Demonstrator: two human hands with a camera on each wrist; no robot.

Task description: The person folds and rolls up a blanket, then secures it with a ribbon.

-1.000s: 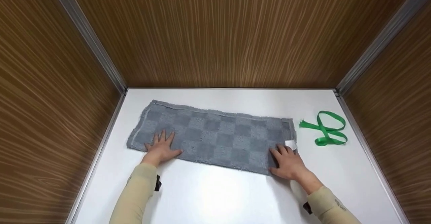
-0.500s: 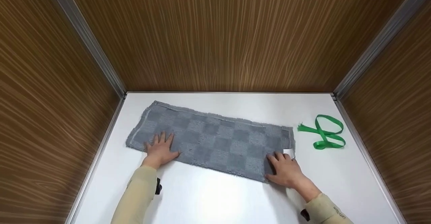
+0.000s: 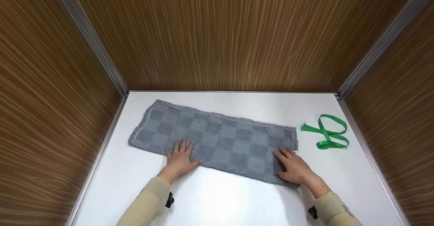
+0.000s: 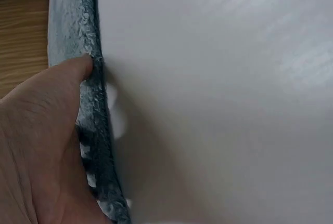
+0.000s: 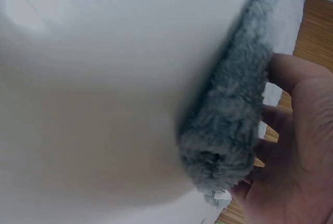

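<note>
So the grey checkered towel [image 3: 217,139] is lying folded into a long strip across the middle of the white table [image 3: 223,202], slanting a bit from far left to near right. Left hand [image 3: 179,158] rests flat on its near edge, fingers spread; right hand [image 3: 293,167] lies flat on the near right corner, fingers straight. Looks to me like the smoothing step, with another fold or a roll likely next, needing a grip on one end. A green ribbon [image 3: 327,132] sits just right of the towel, not touching it. Wood-look walls [image 3: 217,32] box everything in.
</note>
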